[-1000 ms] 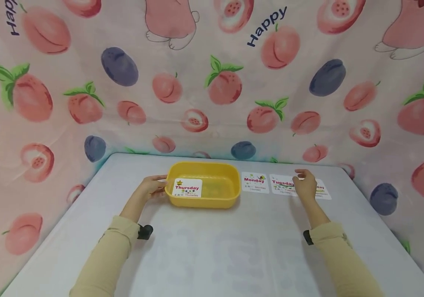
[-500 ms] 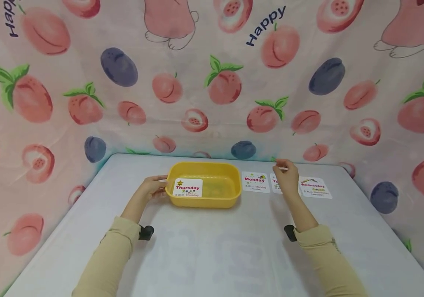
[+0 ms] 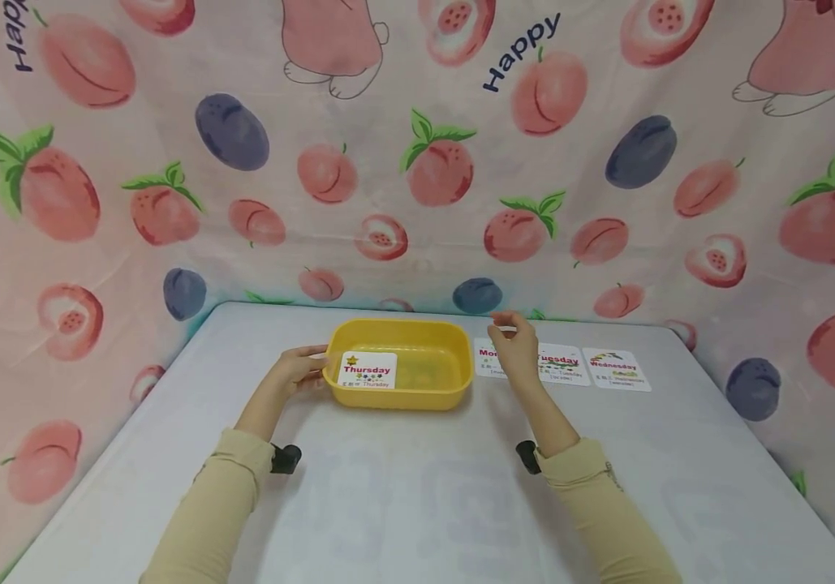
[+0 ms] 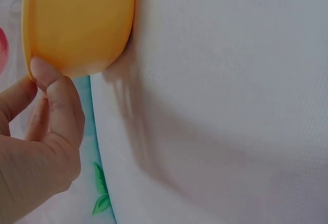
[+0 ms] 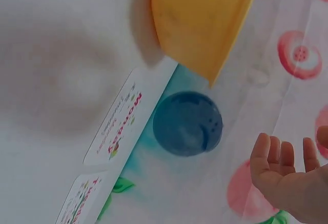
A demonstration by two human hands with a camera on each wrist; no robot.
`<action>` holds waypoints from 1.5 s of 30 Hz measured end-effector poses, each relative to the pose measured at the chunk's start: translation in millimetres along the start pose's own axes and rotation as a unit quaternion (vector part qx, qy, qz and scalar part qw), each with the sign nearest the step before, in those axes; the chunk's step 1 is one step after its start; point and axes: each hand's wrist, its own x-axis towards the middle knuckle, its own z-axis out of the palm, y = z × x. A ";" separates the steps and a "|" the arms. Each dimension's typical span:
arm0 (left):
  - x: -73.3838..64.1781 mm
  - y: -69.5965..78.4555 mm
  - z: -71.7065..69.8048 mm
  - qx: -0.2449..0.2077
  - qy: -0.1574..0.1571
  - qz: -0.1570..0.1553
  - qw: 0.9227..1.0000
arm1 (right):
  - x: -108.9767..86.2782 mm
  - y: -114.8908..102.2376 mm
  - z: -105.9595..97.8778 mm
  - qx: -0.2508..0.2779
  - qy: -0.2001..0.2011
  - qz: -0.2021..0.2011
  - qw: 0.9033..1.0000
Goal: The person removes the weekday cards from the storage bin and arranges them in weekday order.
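My left hand [image 3: 296, 371] pinches the left end of a yellow plastic tub [image 3: 402, 398], its fingers at the rim in the left wrist view. Leaning inside that tub is a white card printed "Thursday" [image 3: 368, 371]. In the air over the table, my right hand [image 3: 518, 347] holds nothing, and its fingers are loosely curled. It partly covers the "Monday" card [image 3: 485, 363] and the left end of the "Tuesday" card [image 3: 565, 367] in the head view. Rightmost in the row lies the "Wednesday" card [image 3: 617, 371].
A white table [image 3: 417, 487] carries the tub and cards near its far edge. Behind it hangs a pink cloth [image 3: 388, 122] printed with peaches and plums. Both wrists wear small black devices.
My right hand has moved left, from over the Wednesday card past the Tuesday card to the Monday card. My left hand stays at the tub.
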 end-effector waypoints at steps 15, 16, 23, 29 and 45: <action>1.2 -1.9 -0.4 -0.008 -0.009 0.006 1.000 | -8.8 1.1 54.5 -0.032 -0.111 -0.029 0.993; 1.9 -1.9 -0.4 -0.010 -0.008 0.006 1.000 | -8.6 1.4 57.0 -0.034 -0.119 -0.025 0.992; 3.6 -0.5 -0.1 -0.013 -0.007 0.004 1.000 | 10.5 33.0 79.5 -0.009 -0.143 -0.040 0.989; 2.0 -0.9 0.3 -0.007 -0.007 -0.002 1.000 | 41.5 89.3 114.4 0.017 -0.173 0.002 0.985; 6.6 -3.0 -0.2 -0.007 -0.003 -0.006 1.000 | 1.6 9.1 116.1 0.015 -0.247 0.227 0.942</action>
